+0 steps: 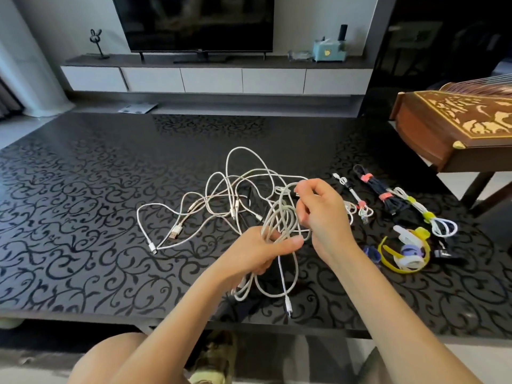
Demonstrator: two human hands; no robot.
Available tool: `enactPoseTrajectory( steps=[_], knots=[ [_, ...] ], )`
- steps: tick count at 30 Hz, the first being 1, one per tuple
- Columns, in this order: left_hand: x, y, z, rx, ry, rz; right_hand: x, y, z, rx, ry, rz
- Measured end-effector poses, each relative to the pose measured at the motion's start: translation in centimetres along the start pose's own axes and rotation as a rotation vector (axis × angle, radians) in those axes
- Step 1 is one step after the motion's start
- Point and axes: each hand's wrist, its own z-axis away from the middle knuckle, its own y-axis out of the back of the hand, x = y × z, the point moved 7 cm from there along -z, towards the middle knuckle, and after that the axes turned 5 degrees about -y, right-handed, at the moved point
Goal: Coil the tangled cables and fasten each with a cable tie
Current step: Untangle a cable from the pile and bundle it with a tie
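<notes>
While we look down at our dark patterned table (83,203), tied bundles (379,189) and loose ties (407,253) lie at the right, tangled white cables (221,195) sprawl mid-table beyond our hands, our left hand (255,253) grips a pale coil (279,220), our right hand (324,212) pinches its far loop.

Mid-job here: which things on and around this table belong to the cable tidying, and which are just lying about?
Job: left hand gripping the white coil; right hand pinching its strand; tangled cables; loose cable ties; tied bundles.

Lying about: television; inlaid wooden instrument; rabbit ornament; pale blue box.
</notes>
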Motion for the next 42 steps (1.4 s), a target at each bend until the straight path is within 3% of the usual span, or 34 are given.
enactPoseTrajectory(
  steps=[9,16,19,22,25,31,37,40,42],
  knots=[
    [-0.5,0.3,0.1,0.126,0.035,0.109,0.1,-0.8,0.7,-0.033,-0.054,-0.141],
    [0.2,0.5,0.0,0.191,-0.009,0.349,0.8,-1.6,0.7,-0.111,-0.102,-0.211],
    [0.7,0.8,-0.2,0.202,-0.010,0.354,0.8,-0.9,0.4,-0.051,-0.062,0.000],
    [0.8,1.3,-0.4,0.213,-0.016,0.430,-0.1,-0.6,0.6,-0.021,0.136,0.314],
    [0.4,1.9,-0.5,0.241,-0.043,0.537,-0.7,-0.8,1.0,-0.042,0.205,0.382],
    [1.8,1.4,0.1,0.168,-0.131,0.406,0.0,-1.7,1.4,-0.134,0.105,0.269],
    [2.6,1.4,0.0,0.177,-0.189,0.281,-0.5,-2.6,1.2,-0.184,0.149,0.261],
    [2.9,1.8,-0.6,0.195,-0.180,0.303,-1.0,-2.4,0.6,-0.100,0.256,0.337],
    [3.5,2.6,-1.0,0.249,-0.215,0.283,-0.2,-2.3,0.0,-0.084,0.234,0.359]
  ],
)
